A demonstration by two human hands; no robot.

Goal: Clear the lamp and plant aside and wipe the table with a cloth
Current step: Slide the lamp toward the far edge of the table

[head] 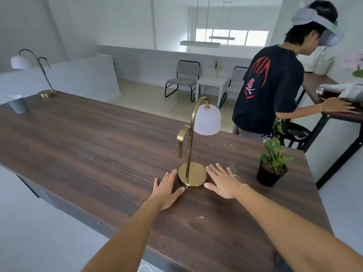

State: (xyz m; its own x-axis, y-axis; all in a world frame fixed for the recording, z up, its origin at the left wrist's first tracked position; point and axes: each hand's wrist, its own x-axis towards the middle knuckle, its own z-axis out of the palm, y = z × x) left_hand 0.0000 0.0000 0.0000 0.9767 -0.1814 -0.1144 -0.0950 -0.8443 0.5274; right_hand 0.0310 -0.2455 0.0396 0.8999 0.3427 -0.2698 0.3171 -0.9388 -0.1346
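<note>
left hand (167, 188): flat, fingers spread, nothing held; laid on or just over the bench (88, 146), just left of the lamp base; thumb angled toward the base front; contact with the base cannot be told.
lamp (193, 146): placed between the two hands, straight ahead of the person; round brass base (193, 174) seated flat on the bench; base flanked both sides, both hands about equally near.
lamp axis: long axis vertical; stem seen upright, curved over at the top; white shade (206, 120) hung to the right and far side; shorter brass hook on the left.
right hand (223, 180): open, fingers splayed, palm down, nothing held; just right of the base, a narrow gap judged.
plant (274, 163): black pot, upright, well right of the right hand, near the bench's right edge; right hand nearer to it.
crumbs (228, 144): pale specks scattered beyond the lamp and right of it.
cloth: not seen.
step judged: lamp base about to be gripped from both sides; nothing cleared yet.
risk judged: top-heavy shade, tipping likely if only pushed.
</note>
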